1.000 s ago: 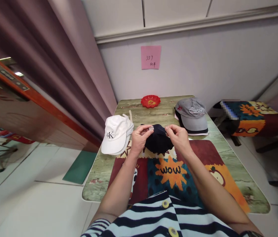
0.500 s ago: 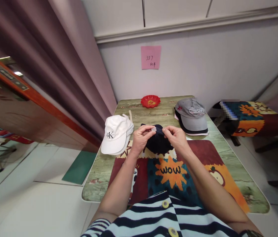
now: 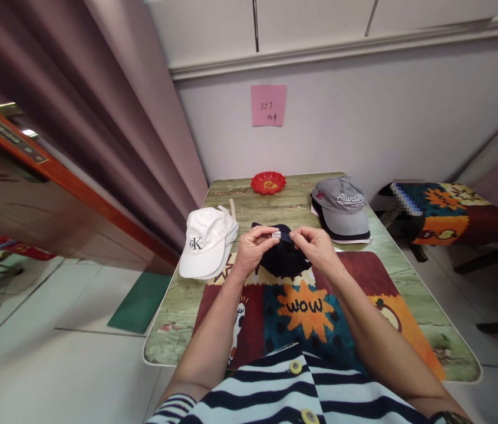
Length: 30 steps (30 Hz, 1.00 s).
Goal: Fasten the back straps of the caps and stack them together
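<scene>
Between my two hands is a dark navy cap (image 3: 284, 259), held just above the table mat with its strap side up. My left hand (image 3: 252, 250) pinches the light metal-looking buckle (image 3: 277, 235) of the cap's back strap. With thumb and forefinger, my right hand (image 3: 316, 244) grips the dark strap just right of the buckle. To the left, white caps (image 3: 207, 235) are stacked, the top one lettered "CK". On the right stands another stack, a grey cap (image 3: 345, 203) reading "Always" over a black one, with a pinkish edge below.
A red scalloped dish (image 3: 268, 183) sits at the table's back. Under my arms lies a colourful mat (image 3: 306, 318) on the wood-patterned table (image 3: 169, 330). A pink note (image 3: 269, 106) is on the wall; a curtain (image 3: 142, 118) and wooden door (image 3: 76, 194) stand left.
Both hands keep their pinch on the cap's strap and buckle, with only tiny finger shifts. The whole view has shifted slightly.
</scene>
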### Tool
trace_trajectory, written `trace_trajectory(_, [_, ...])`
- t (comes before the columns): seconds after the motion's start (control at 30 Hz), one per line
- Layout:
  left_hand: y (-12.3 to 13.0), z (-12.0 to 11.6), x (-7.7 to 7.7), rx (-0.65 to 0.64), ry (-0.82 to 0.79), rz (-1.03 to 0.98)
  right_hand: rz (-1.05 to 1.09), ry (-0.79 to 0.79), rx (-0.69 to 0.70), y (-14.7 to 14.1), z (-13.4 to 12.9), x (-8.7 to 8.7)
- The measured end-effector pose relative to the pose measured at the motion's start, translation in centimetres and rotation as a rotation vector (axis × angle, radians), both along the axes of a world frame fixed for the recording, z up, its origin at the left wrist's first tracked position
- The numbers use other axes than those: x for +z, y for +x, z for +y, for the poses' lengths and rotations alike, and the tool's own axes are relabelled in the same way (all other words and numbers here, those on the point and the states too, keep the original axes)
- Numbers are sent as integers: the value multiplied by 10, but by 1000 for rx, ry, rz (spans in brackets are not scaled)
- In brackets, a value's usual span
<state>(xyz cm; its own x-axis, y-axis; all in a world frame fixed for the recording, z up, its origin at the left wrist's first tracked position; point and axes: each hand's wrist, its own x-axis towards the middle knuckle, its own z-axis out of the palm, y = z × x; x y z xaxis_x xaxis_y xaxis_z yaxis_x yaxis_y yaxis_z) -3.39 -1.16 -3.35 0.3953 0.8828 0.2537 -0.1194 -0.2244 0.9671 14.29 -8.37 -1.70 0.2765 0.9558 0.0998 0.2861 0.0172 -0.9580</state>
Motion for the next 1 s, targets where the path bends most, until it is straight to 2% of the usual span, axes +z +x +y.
trace_trajectory(0.6, [2, 1, -3, -19, -21, -10, 106, 23, 75, 0, -1, -1])
trace_trajectory(1.0, [-1, -3, 1, -136, 10, 50, 61, -7, 72, -4, 1, -1])
